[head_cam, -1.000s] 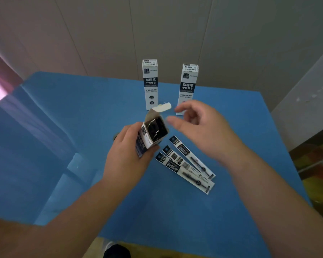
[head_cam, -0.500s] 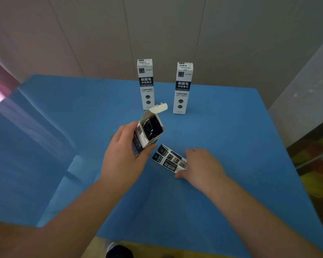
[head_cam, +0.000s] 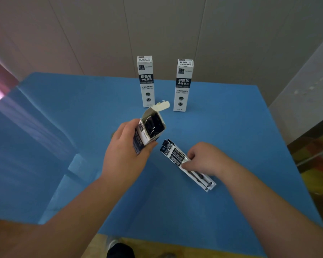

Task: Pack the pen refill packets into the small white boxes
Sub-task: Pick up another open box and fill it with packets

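One camera only, head-worn, looking forward and steeply down over the blue matte tabletop (head_cam: pixel 222 138) from its near edge, both bare forearms reaching in from the bottom corners. It sits close, the pale panelled wall (head_cam: pixel 157 30) filling the top. Wide-angle bending probably exaggerates the table's taper.

My left hand (head_cam: pixel 125 155) is closed around the open box (head_cam: pixel 149 131). Right of the box, my right hand (head_cam: pixel 203 159) curls down; its fingertips seem to pinch.
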Tool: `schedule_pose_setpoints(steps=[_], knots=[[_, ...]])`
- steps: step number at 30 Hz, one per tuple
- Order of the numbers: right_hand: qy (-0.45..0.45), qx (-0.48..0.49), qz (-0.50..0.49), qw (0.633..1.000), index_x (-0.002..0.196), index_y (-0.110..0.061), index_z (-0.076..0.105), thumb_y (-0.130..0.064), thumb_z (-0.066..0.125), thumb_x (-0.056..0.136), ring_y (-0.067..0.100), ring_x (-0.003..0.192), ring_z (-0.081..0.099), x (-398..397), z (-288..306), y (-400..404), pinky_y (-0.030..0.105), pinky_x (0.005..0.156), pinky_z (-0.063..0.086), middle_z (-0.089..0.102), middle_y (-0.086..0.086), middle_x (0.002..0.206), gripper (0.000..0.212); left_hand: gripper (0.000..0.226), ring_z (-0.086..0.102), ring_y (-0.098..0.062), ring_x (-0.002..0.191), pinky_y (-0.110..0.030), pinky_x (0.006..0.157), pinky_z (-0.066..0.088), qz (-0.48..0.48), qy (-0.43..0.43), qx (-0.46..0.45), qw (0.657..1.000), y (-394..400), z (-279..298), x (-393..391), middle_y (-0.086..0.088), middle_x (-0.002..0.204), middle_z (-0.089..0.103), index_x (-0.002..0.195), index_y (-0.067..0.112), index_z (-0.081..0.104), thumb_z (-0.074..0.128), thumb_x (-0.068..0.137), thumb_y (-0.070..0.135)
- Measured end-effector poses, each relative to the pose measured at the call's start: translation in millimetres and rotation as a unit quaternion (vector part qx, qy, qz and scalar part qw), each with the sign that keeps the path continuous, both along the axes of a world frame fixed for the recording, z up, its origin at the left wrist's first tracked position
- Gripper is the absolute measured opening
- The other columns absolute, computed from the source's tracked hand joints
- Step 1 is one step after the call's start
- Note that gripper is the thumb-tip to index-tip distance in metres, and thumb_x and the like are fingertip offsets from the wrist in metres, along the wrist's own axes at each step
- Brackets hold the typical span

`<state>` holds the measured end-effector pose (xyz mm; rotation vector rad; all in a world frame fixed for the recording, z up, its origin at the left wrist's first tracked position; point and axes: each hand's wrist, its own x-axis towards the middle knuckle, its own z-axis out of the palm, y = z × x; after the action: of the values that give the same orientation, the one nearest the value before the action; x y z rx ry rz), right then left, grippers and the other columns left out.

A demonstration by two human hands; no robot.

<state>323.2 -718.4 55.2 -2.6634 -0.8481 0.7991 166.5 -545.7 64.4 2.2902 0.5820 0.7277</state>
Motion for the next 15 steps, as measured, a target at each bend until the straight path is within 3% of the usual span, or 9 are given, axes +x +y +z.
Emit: schedule_pose_setpoints(steps=[8, 12, 15], knots=[[0.046, 0.022, -0.026, 0.998, 0.055, -0.019, 0.033, -0.038, 0.068, 0.086, 0.019, 0.053, 0.029, 7, -1, -6, 0.030, 0.051, 0.020, 0.030, -0.001, 0.053, 0.051, 0.051, 0.052, -0.008, 0.115, -0.015, 0.083, 0.036, 0.001, 0.003, -0.001, 1.000, 1, 0, 0, 0.031, 0.114, 0.047, 0.128, 0.044, 0.048, 0.077, 0.086, 0.040], [0.044, 0.022, -0.037, 0.998, 0.061, -0.019, 0.038, -0.035, 0.064, 0.087, 0.020, 0.055, 0.038, 10, 4, -8, 0.030, 0.056, 0.029, 0.044, 0.002, 0.058, 0.040, 0.052, 0.052, -0.008, 0.116, -0.014, 0.085, 0.037, 0.003, -0.001, -0.004, 1.000, 3, -1, -1, 0.031, 0.116, 0.048, 0.129, 0.041, 0.049, 0.078, 0.086, 0.038], [0.045, 0.019, -0.013, 0.999, 0.061, -0.018, 0.041, -0.038, 0.067, 0.087, 0.019, 0.053, 0.038, 11, 11, -8, 0.029, 0.055, 0.029, 0.044, 0.002, 0.057, 0.041, 0.053, 0.052, -0.006, 0.114, -0.011, 0.085, 0.035, 0.004, -0.006, -0.007, 1.000, 4, -1, -2, 0.030, 0.116, 0.049, 0.129, 0.042, 0.048, 0.079, 0.086, 0.037]])
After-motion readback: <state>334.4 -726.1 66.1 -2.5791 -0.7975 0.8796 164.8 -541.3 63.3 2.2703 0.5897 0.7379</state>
